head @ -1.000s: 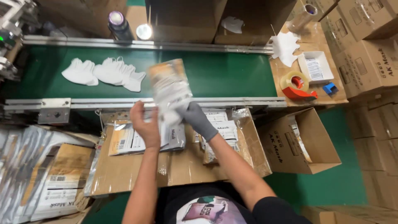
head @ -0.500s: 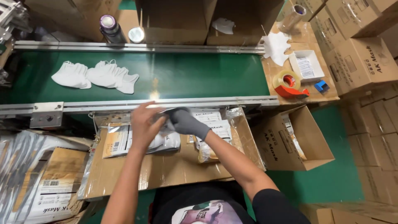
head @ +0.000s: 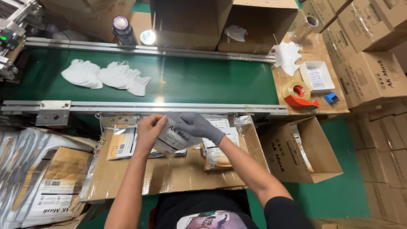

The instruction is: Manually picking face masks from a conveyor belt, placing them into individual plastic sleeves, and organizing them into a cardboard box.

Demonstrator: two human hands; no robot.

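Centrally, low over the cardboard-covered table (head: 169, 176), both hands hold one flat silvery pouch (head: 174, 139) with a white printed face. Bare left hand (head: 148, 132) pinches its left edge, fingers curled shut on it. Gloved right hand (head: 198, 126), grey glove, lies over the top right corner, fingers closed around the edge. Pouch tilted, lower end toward the person, glossy, slightly creased; whether it is filled or sealed cannot be told.

Just under and beside it: more pouches of the same kind lying flat on the cardboard, one group to the left (head: 121, 143), another to the right (head: 218, 146) under the right forearm. They crowd the spot below the held pouch.

Beyond the hands, a metal rail (head: 127, 106) runs across, then a green conveyor belt (head: 203, 80). On the belt, well to the left, two heaps of white masks (head: 106, 75), touching each other.

Right of the belt, a small cardboard-topped stand with a red tape dispenser (head: 299, 95), a small white box (head: 318, 76), a little blue object (head: 331, 98) and another white mask (head: 288, 57).

Lower right, an open brown carton (head: 303, 152) on the green floor, a pouch showing inside. Stacked sealed cartons (head: 369, 76) along the right edge. Far side of belt: a dark bottle (head: 123, 29) and large open boxes (head: 224, 21). Lower left, a loose pile of empty silvery bags (head: 29, 169).
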